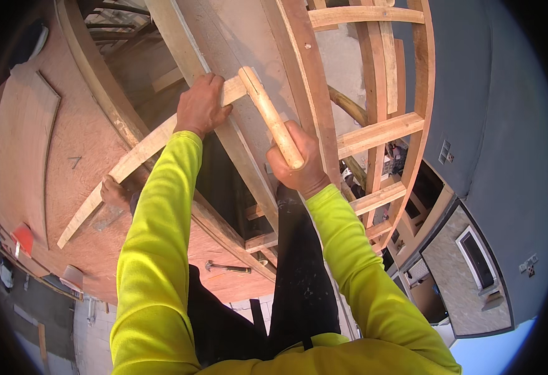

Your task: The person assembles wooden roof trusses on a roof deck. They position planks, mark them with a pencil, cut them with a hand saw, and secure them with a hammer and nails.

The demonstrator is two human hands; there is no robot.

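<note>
My left hand [200,105] is closed over a long, slightly curved wooden strip [146,149] that crosses the timber frame. Fingers wrapped, my right hand [296,159] grips a round, pale wooden handle [268,112] with a slit at its far end. That far end lies at the strip's upper right end; whether they touch I cannot tell. Anything joined to the handle's underside is hidden. Another person's hand [115,192] holds the strip lower down, partly hidden behind my left sleeve.
Curved timber framing with crosspieces [383,134] and gaps stands at the right. A reddish plywood sheet [92,144] spreads at the left, bearing a hammer [227,267] and loose nails [75,161]. A thin curved board [24,137] is at the far left. A grey wall [505,106] rises at the right.
</note>
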